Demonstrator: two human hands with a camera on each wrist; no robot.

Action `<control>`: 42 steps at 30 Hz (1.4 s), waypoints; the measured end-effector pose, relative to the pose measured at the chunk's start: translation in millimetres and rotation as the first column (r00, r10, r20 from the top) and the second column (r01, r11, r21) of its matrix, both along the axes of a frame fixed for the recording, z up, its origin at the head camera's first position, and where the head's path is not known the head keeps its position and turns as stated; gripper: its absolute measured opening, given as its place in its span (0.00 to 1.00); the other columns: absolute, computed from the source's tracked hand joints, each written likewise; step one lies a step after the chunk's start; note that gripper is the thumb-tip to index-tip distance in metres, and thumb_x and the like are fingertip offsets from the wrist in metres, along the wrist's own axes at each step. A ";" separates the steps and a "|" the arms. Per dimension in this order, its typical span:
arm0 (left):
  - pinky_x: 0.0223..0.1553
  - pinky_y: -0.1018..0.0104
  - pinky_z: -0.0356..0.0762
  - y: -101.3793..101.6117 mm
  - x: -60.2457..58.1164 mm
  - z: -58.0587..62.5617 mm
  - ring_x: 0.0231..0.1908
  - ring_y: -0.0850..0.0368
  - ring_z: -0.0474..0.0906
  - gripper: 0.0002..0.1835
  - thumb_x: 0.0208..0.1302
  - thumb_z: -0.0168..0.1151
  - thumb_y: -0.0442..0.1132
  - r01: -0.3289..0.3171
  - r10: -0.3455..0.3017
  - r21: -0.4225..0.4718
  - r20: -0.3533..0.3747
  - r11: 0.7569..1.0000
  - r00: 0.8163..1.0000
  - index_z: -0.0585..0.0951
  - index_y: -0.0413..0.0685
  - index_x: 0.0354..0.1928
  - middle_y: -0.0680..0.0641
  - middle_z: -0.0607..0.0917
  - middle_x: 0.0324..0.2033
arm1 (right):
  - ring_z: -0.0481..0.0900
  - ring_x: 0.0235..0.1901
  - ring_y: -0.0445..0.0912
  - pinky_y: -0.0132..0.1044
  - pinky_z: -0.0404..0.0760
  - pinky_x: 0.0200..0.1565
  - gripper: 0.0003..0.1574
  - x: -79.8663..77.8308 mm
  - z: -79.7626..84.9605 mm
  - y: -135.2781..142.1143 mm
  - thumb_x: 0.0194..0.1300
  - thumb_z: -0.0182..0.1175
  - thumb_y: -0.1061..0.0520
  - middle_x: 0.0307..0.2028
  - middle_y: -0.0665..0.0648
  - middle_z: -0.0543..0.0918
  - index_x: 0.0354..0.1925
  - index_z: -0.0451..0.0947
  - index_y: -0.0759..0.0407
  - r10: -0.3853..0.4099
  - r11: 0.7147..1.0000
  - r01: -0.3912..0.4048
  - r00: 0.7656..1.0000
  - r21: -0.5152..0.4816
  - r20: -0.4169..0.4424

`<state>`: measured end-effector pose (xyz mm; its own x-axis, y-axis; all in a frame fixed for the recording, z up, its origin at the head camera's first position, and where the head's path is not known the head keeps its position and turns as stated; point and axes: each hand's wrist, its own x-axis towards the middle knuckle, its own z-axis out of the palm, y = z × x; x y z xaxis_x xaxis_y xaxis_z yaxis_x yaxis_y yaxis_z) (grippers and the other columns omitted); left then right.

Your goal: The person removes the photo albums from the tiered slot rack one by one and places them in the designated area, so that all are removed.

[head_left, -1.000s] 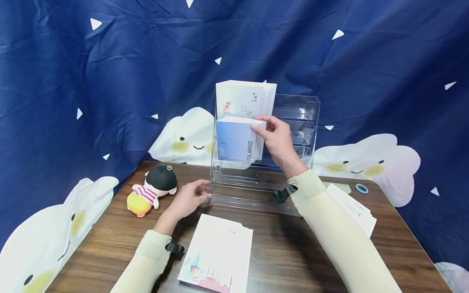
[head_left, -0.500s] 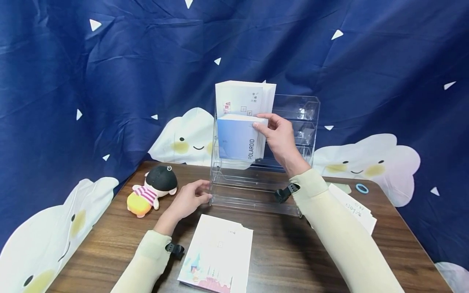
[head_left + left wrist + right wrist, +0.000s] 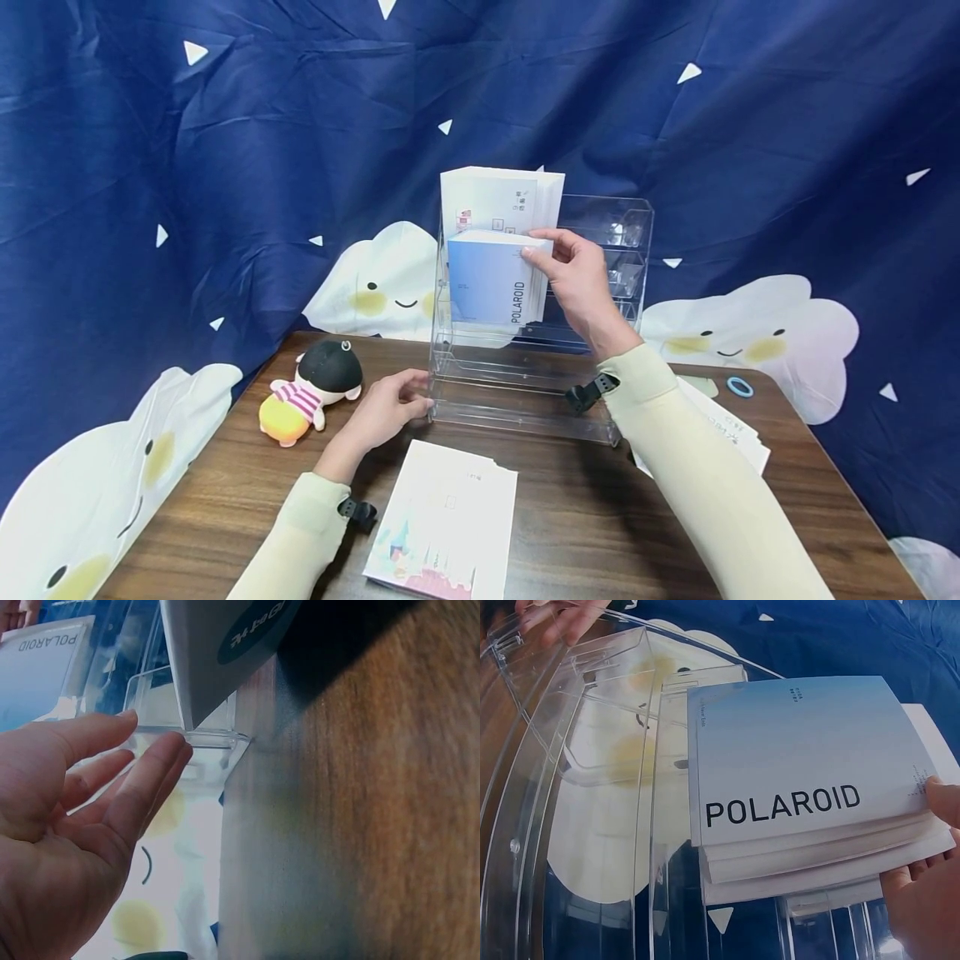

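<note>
Pinching the blue book point(image 3: 487, 283) by its right edge, my right hand point(image 3: 579, 279) has a good spot at the clear rack's point(image 3: 517, 417) left half, since it's likely light and stiff, while my left hand point(image 3: 384, 408) has fingers loosely spread.

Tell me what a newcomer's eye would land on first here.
Likely the blue-and-white POLAROID stack, pinched at its edge by the right hand at the clear rack. Next, perhaps, the doll in a striped top, lying on the table left of the left hand. Smiling clouds on the dark blue backdrop behind also catch attention.
</note>
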<state>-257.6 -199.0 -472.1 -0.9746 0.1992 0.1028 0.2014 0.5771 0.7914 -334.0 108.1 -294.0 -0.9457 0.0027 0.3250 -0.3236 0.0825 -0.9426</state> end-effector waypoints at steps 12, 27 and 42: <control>0.59 0.48 0.90 0.7 0.1 0.4 0.56 0.48 0.91 0.25 0.77 0.72 0.37 -0.016 0.016 -0.013 0.006 1.000 1.000 0.82 0.43 0.73 0.42 0.92 0.60 | 0.90 0.48 0.40 0.34 0.88 0.54 0.21 0.7 1.0 4.0 0.76 0.73 0.60 0.47 0.47 0.90 0.64 0.88 0.60 -0.003 1.000 0.002 1.000 -0.016 -0.017; 0.61 0.47 0.89 1.0 0.7 1.4 0.56 0.48 0.91 0.25 0.77 0.72 0.38 -0.016 0.016 -0.012 0.011 1.000 1.000 0.82 0.43 0.73 0.42 0.92 0.60 | 0.90 0.47 0.40 0.32 0.88 0.53 0.21 8.1 5.9 9.0 0.76 0.74 0.59 0.46 0.46 0.91 0.64 0.88 0.59 -0.024 1.000 0.023 0.999 -0.007 -0.032; 0.61 0.47 0.89 1.2 0.5 0.8 0.55 0.50 0.91 0.25 0.78 0.72 0.38 -0.017 0.017 -0.021 0.004 1.000 1.000 0.82 0.43 0.73 0.42 0.92 0.59 | 0.90 0.47 0.38 0.32 0.88 0.52 0.23 17.0 4.0 15.1 0.76 0.74 0.57 0.47 0.47 0.91 0.65 0.87 0.61 -0.048 0.999 0.049 0.997 0.020 -0.058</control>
<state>-257.1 -197.8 -471.4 -0.9782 0.1844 0.0949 0.1883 0.5973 0.7796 -316.9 123.1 -289.9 -0.9245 0.0411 0.3790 -0.3720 0.1191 -0.9205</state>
